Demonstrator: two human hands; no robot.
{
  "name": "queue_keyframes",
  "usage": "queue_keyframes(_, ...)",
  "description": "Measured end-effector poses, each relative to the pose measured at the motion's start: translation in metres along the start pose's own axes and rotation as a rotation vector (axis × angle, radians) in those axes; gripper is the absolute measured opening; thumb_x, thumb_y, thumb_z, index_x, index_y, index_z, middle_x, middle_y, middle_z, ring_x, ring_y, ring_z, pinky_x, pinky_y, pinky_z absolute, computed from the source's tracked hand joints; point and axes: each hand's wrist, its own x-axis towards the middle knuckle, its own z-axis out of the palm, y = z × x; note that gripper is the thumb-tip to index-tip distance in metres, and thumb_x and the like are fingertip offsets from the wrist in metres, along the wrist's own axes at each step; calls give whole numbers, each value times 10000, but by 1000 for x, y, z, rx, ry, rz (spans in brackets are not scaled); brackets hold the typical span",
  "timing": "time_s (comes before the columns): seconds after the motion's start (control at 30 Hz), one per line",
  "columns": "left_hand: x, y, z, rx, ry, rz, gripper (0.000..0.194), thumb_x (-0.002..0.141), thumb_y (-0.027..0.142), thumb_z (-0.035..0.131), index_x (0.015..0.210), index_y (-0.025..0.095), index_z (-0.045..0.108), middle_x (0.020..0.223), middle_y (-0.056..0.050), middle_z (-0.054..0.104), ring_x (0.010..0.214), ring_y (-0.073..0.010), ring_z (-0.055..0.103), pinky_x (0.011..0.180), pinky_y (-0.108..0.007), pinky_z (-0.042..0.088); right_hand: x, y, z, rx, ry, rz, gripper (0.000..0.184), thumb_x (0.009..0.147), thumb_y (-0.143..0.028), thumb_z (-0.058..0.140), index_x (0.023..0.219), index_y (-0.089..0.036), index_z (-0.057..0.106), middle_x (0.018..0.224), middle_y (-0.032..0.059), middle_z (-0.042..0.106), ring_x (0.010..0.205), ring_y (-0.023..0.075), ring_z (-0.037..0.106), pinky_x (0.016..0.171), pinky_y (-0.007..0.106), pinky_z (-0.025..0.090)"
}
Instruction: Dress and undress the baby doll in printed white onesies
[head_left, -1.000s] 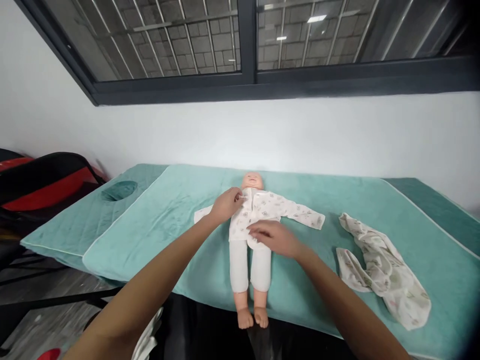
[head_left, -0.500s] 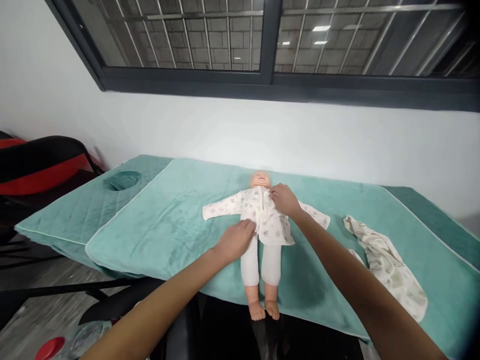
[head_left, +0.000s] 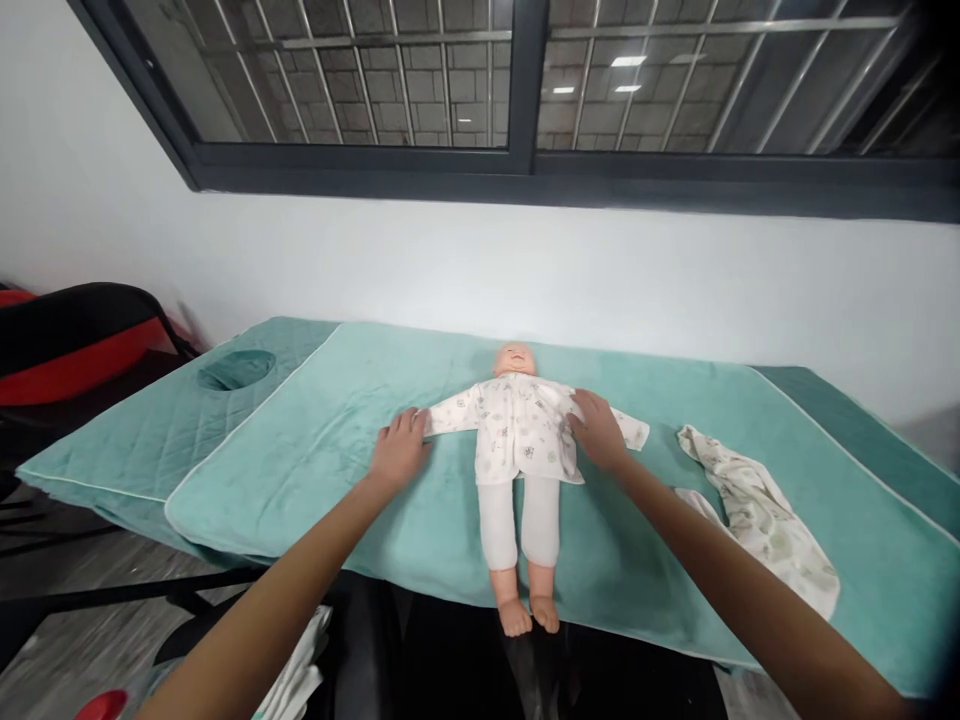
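Note:
A baby doll (head_left: 514,360) lies face up on the green-covered bed, its bare feet at the near edge. It wears a white patterned shirt (head_left: 521,430), the front panels lying together, and white pants (head_left: 498,525). My left hand (head_left: 401,448) is at the end of the sleeve on the left, fingers bent over the cuff and hiding it. My right hand (head_left: 598,428) is at the shirt's right side near the armpit, its fingers closed on the cloth. The other sleeve (head_left: 632,430) extends past my right hand.
A crumpled patterned garment (head_left: 765,510) lies on the bed cover (head_left: 300,470) to the right. The bed has a face hole (head_left: 237,369) at the left. A red and black chair (head_left: 82,345) stands beyond that end. White cloth (head_left: 296,670) shows below my left forearm.
My left hand has moved left from the shirt's lower front to the sleeve end. My right hand has shifted from the chest to the shirt's right side. The shirt front lies flatter.

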Motion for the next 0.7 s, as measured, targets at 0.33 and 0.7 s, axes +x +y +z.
queue_keyframes(0.33, 45, -4, 5, 167, -25, -61, 467, 945, 162, 265, 1370, 106, 450, 1286, -219, 558, 1184, -355, 501, 948, -509, 396, -27, 64, -34, -352, -191, 243, 413, 972, -215, 390, 1369, -177, 496, 1401, 142, 544, 1263, 290, 493, 1127, 492, 260)
queue_keyframes(0.7, -10, 6, 1, 18, 96, 74, 577, 820, 56, 374, 1386, 150, 432, 1458, -141, 452, 1328, -300, 417, 1043, -462, 400, -136, 85, -134, -408, -357, 312, 326, 931, -506, 504, 962, -203, 621, 1026, 158, 641, 987, 325, 627, 822, 431, 455)
